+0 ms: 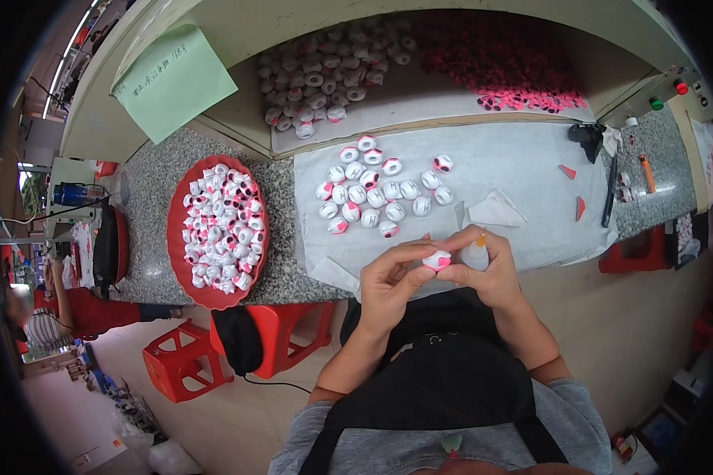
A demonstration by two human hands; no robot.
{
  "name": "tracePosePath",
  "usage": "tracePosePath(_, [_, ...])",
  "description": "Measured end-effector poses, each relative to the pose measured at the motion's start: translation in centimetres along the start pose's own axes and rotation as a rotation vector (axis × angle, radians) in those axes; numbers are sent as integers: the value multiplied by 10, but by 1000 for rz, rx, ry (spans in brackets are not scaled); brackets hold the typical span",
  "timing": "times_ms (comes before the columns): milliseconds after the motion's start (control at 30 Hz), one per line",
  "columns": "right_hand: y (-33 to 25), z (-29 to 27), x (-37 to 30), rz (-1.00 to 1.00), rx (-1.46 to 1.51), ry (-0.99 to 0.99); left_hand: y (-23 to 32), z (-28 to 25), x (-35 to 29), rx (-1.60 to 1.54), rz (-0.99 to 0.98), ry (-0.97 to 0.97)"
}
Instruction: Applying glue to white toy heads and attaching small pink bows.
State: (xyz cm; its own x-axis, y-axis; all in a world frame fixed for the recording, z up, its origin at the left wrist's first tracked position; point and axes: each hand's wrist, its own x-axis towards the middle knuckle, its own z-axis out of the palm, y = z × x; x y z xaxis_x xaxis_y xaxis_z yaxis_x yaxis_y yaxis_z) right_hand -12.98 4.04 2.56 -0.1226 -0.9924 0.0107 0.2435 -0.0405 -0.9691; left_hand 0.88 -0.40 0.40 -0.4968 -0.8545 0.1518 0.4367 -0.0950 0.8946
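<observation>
Close to the bench's front edge, my left hand (390,277) pinches a small white rounded piece with a pink patch (435,260) between thumb and fingers. My right hand (495,273) grips a small translucent squeeze bottle with an orange tip (474,256), the tip pointing away from me. Its thumb and index finger also reach the white piece. Beyond my hands, several similar white pieces (370,195) with dark oval openings or pink patches lie on a white sheet (523,170). A folded white cloth or paper (497,209) rests just past my right hand.
A red scalloped tray (176,261) heaped with such pieces stands left on the speckled bench. The rear recess holds more white pieces (317,79) and a pile of small pink parts (523,95). An orange-handled tool (648,174) lies right. Red stools (184,360) and another person (79,309) are left.
</observation>
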Motion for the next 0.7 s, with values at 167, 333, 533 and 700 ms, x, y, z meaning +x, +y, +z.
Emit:
tracePosePath(167, [-4,1,1,62,27,22,2,1,-1,28,-95,19])
tracePosePath(333, [-2,0,1,47,-20,30,-1,4,-4,1,-82,61])
tracePosePath(533, [1,1,3,38,-16,64,-4,6,-2,-28,-83,79])
tracePosePath(700, [-1,-6,2,81,23,24,-6,2,1,-109,-74,2])
